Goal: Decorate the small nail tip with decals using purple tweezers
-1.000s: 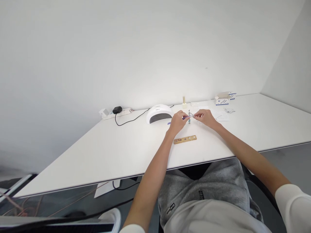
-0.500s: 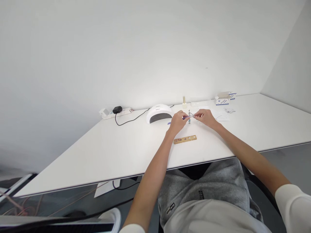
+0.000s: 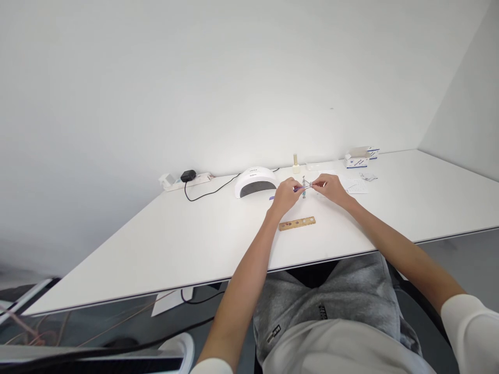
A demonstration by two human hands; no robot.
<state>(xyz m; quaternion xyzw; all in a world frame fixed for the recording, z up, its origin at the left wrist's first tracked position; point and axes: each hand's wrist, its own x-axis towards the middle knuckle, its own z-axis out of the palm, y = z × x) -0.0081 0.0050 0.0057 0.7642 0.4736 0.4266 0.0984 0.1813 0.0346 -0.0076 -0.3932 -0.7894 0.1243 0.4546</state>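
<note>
My left hand is closed in a pinch on a slim purple tool, whose end pokes out left of the hand. The tool's thin tip points right, toward my other hand. My right hand pinches a tiny pale piece at its fingertips, too small to name. Between the hands stands a small teal-and-silver object, partly hidden by the fingers. Nearer to me lies a gold strip with several round spots along it.
Behind my left hand sits a white nail lamp, its cord running to a power strip with a black adapter. A pale nail polish bottle, white boxes and printed sheets lie toward the wall.
</note>
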